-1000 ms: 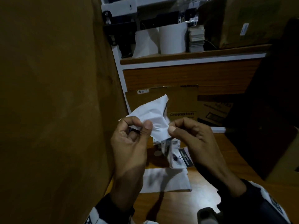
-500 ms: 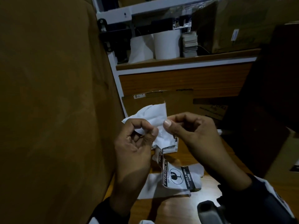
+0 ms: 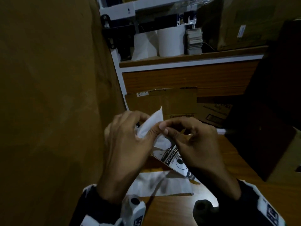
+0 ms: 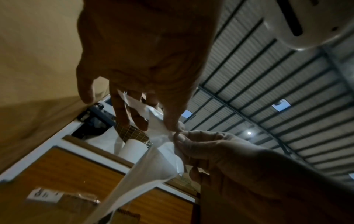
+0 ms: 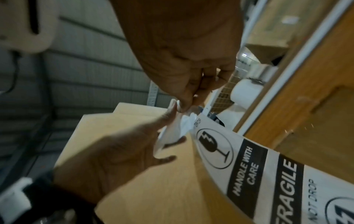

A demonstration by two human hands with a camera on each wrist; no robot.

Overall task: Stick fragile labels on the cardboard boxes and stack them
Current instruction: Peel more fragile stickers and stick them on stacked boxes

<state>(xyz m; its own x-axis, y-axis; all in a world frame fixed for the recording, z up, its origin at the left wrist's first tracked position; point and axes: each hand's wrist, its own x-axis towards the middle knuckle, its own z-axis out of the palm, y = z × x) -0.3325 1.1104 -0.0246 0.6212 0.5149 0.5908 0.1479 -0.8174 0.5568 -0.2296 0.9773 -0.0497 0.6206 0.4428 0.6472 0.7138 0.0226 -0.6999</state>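
Both hands meet in front of me over the table. My left hand pinches crumpled white backing paper, which rises to a point above the thumb. My right hand pinches the top end of a black-and-white fragile label; the label hangs below it, partly hidden by the palm. In the right wrist view the fragile label reads "HANDLE WITH CARE" and "FRAGILE". In the left wrist view the backing paper trails down from the touching fingertips. A tall cardboard box fills the left side.
A white sheet lies on the wooden table under my hands. Flattened cardboard boxes lean against the wooden shelf unit behind. White paper rolls stand on the shelf. A dark box stands at the right.
The hands have closed together until their thumbs touch. The label strip has swung right and now hangs under my right palm. My left hand has rolled over the backing paper.
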